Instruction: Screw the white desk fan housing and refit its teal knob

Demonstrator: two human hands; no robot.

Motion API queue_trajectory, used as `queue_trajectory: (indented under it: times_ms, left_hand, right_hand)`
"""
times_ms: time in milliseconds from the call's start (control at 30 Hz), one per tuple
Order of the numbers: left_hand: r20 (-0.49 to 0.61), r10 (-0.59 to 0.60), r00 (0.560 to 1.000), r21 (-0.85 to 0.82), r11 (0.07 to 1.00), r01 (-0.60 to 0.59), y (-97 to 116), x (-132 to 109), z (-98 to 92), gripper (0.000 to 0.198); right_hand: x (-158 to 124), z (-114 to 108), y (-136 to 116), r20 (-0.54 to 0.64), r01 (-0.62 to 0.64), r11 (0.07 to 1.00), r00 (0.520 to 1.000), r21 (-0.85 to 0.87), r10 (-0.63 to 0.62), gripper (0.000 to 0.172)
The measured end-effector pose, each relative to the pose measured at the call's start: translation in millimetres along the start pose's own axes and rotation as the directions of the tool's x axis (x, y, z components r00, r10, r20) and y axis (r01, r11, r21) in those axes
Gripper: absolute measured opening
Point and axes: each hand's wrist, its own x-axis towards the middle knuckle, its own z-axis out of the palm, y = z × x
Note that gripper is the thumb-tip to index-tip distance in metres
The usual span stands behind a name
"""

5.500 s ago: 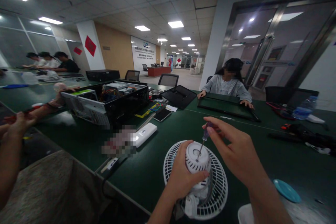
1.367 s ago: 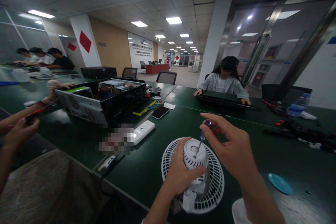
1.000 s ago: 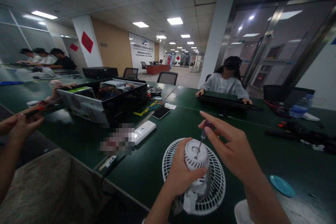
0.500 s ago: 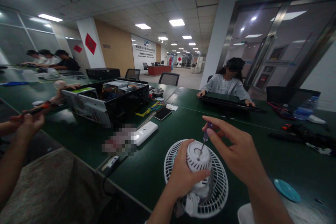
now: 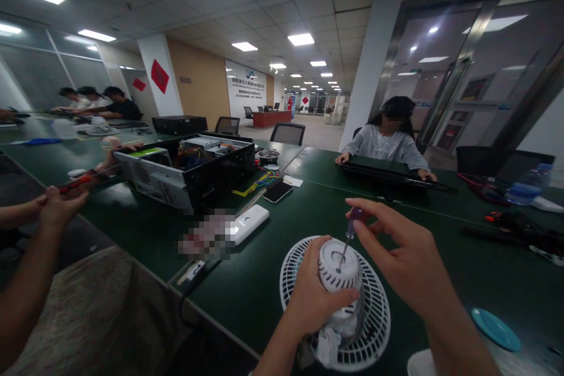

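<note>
Left hand [image 5: 315, 311] and right hand [image 5: 400, 258] bare, long slim fingers, short nails; right forearm [image 5: 460, 343] bare too; white sliver [image 5: 251, 373] at left arm's lower frame edge, too cropped to identify.

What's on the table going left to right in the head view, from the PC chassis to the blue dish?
Open computer chassis → white power bank → white desk fan grille → blue plastic dish

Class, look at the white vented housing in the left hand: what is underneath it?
A round white fan grille lies below, with crumpled white cloth under the housing. The housing, cloth and left hand cover the grille's centre, which cannot be seen.
</note>
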Motion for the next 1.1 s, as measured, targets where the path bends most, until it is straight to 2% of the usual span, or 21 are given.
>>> queue_trajectory:
  times_ms: [267,467,567,733,800,967,1100]
  left_hand:
    - [0.0,-0.002,1.0,-0.024,1.0,0.002,0.7,0.3,1.1,0.072]
    - [0.003,-0.003,1.0,-0.017,1.0,0.003,2.6,1.1,0.9,0.072]
    - [0.002,-0.002,1.0,-0.007,1.0,0.002,3.0,1.2,0.5,0.072]
    - [0.003,-0.015,1.0,-0.005,1.0,0.015,3.6,1.1,0.8,0.071]
    - [0.002,-0.02,1.0,-0.003,1.0,0.02,3.6,0.9,1.2,0.072]
    - [-0.002,-0.018,1.0,-0.006,1.0,0.018,3.0,0.4,1.5,0.072]
    - [0.001,-0.018,1.0,0.01,1.0,0.018,2.7,0.5,1.0,0.071]
  right_hand:
    - [2.0,8.6,2.6,-0.097,0.058,0.99,0.993,-0.13,-0.071,0.02]
    - [0.2,0.1,-0.7,0.051,-0.076,0.994,0.996,0.077,0.072,0.025]
    - [-0.5,0.3,-1.4,0.054,-0.119,0.988,0.992,0.102,0.114,0.024]
    - [2.1,7.0,-1.7,-0.083,0.004,1.0,0.997,-0.029,-0.007,0.018]
    - [2.8,6.7,-2.0,-0.08,0.01,0.999,0.997,-0.033,-0.013,0.019]
    - [0.7,-0.7,-4.7,0.023,-0.051,0.996,0.999,0.076,0.05,0.023]
    - [1.0,1.6,-6.0,-0.067,-0.026,1.0,0.997,-0.006,0.026,0.014]
